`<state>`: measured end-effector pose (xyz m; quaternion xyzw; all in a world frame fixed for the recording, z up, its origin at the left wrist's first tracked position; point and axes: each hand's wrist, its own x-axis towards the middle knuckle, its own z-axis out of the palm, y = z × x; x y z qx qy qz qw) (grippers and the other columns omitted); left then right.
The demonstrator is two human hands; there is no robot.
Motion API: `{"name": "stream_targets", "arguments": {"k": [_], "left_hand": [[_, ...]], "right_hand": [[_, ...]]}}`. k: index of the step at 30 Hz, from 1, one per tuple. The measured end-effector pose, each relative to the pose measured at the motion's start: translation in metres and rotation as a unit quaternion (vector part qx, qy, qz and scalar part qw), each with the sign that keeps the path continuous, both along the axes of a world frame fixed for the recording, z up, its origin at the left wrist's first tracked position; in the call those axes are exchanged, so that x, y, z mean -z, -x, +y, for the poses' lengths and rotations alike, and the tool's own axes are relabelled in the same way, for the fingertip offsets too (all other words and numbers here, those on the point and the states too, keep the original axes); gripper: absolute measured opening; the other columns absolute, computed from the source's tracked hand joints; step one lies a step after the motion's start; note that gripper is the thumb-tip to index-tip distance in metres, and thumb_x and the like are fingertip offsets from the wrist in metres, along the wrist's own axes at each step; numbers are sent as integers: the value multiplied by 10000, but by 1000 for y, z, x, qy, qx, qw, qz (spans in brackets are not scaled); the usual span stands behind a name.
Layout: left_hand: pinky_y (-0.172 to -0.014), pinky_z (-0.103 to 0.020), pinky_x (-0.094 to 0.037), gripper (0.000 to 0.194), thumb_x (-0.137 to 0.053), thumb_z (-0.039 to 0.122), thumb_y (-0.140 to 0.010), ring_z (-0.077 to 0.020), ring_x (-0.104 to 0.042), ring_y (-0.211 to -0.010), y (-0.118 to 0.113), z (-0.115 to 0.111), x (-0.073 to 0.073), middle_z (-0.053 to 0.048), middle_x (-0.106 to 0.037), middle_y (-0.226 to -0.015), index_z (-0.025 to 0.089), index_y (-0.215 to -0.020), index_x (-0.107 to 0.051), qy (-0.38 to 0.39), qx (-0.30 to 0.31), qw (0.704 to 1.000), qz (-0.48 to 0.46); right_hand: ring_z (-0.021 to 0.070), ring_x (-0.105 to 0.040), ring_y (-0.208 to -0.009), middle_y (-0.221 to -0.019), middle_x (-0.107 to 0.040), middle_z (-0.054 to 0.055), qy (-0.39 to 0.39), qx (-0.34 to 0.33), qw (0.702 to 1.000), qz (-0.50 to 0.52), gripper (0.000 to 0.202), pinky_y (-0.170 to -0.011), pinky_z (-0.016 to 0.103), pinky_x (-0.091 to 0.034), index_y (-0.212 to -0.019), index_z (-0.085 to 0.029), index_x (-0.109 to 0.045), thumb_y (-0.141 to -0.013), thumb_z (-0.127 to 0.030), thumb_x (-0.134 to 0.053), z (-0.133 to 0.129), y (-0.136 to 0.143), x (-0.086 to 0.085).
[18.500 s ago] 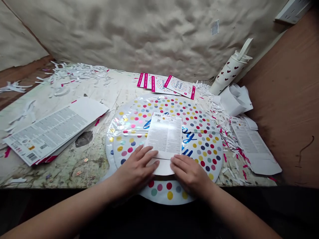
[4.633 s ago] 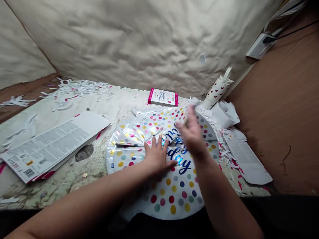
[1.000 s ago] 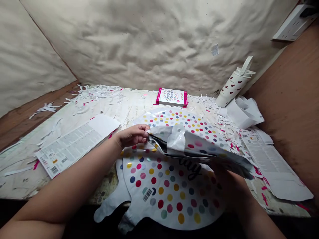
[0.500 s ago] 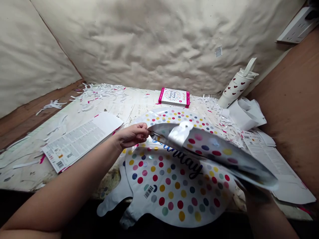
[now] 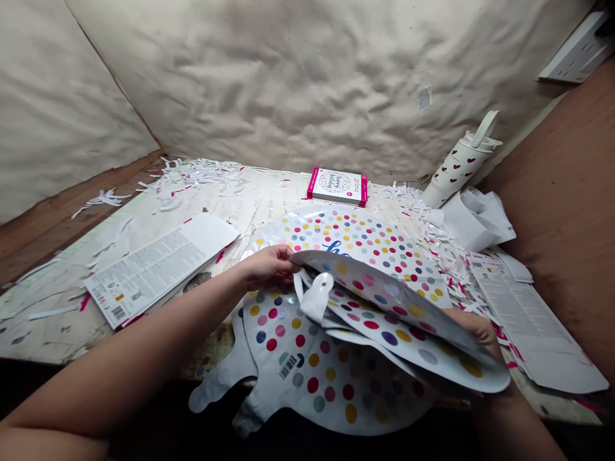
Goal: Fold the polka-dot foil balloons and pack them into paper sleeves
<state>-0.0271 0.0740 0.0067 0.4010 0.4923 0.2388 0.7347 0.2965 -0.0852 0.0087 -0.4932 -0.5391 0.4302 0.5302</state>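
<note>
A flat foil balloon (image 5: pixel 375 298) with coloured dots is bent over on itself between my two hands, its white tail tab (image 5: pixel 318 296) hanging toward me. My left hand (image 5: pixel 271 266) pinches its left edge. At the right edge my right hand (image 5: pixel 475 330) grips it, with part of the fingers hidden behind the foil. Beneath lie more dotted foil balloons (image 5: pixel 307 378), spread flat and stacked, with blue lettering partly covered. A barcode shows on the top one, and two silvery tails hang over the table's front edge.
Printed card sleeves lie left (image 5: pixel 158 272) and right (image 5: pixel 538 326). A stack of pink-edged packs (image 5: pixel 337 186) sits at the back. Paper shreds (image 5: pixel 196 176) litter the table (image 5: pixel 230 205). A white tumbler with hearts (image 5: pixel 459 166) stands back right beside curled paper (image 5: pixel 475 218).
The held balloon has folded further, and its tail tab has swung down toward me. My left hand has shifted slightly right and down; my right hand has come up into clearer view.
</note>
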Motion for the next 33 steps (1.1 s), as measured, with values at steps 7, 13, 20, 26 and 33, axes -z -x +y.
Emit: {"name": "stream_targets", "arguments": {"k": [7,13,20,26,33], "left_hand": [[-393,-164,-416,286,-742,220,-619,-96,-557,-438,12,-2,-5,28,-584,-552,176,-734,-484,-31,-29,999,1],[-452,-193,-456,393,-759,303,-601,-132,-617,-573,1,-7,-8,-17,-649,-738,183,-923,-567,-56,-14,998,32],[-375,-180,-341,171,-720,209,-605,-90,-466,-392,19,4,13,34,-538,-480,165,-691,-579,-186,-57,965,175],[-753,-244,-433,156,-666,180,-667,-187,-548,-880,32,11,-6,-27,-609,-866,211,-810,-612,-380,-93,870,299],[-1078,-366,-201,405,-472,244,-839,-239,-329,-1303,-82,-36,13,-65,-421,-1390,222,-1241,-515,-601,408,667,165]], "right_hand": [[250,-664,-917,-904,-718,50,-51,-87,993,-66,153,-958,422,-462,-837,-296,-732,-687,-268,-733,7,10,5],[253,-652,-954,-958,-710,52,-66,-122,988,-64,160,-977,455,-441,-891,-293,-723,-741,-247,-688,7,20,16],[222,-647,-972,-1004,-697,42,-112,-154,975,-113,241,-981,431,-442,-961,-302,-702,-790,-155,-616,4,17,23],[199,-633,-1002,-1033,-691,41,-114,-214,954,-174,247,-996,432,-418,-999,-294,-685,-815,-163,-586,7,28,40],[186,-572,-1104,-1064,-683,46,-150,-247,921,-262,265,-1021,414,-383,-1039,-249,-660,-843,-139,-518,9,34,48]]}}
